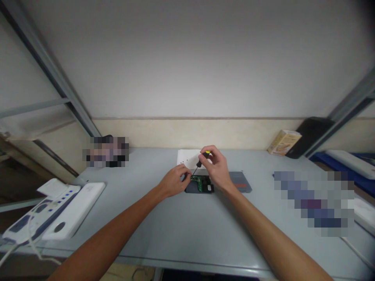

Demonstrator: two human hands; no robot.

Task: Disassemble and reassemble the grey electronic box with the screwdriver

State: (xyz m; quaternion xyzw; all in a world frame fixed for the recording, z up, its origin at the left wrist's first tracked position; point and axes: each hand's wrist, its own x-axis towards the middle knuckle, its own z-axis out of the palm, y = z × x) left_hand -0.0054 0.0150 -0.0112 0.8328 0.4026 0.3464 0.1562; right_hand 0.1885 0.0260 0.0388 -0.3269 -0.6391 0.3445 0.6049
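Observation:
A screwdriver (199, 163) with a black and yellow handle is gripped in my right hand (218, 168), slanting down to the left. Its tip meets the upper left part of a green circuit board (200, 184), which sits in a dark, flat device casing (191, 188). My left hand (175, 181) is at the casing's left edge, thumb and fingers pinched close to the screwdriver tip; whatever they hold is hidden. Behind lies a white sheet of paper (183, 157) with several small dark specks on it. A grey flat panel (240, 182) rests partly behind my right wrist.
The grey table (164, 230) backs onto a wall. At left are a white power strip (43, 210) and a long white device (77, 208). A small yellowish box (284, 142) leans by a black flat object (312, 134) at back right. Blurred patches cover items on both sides.

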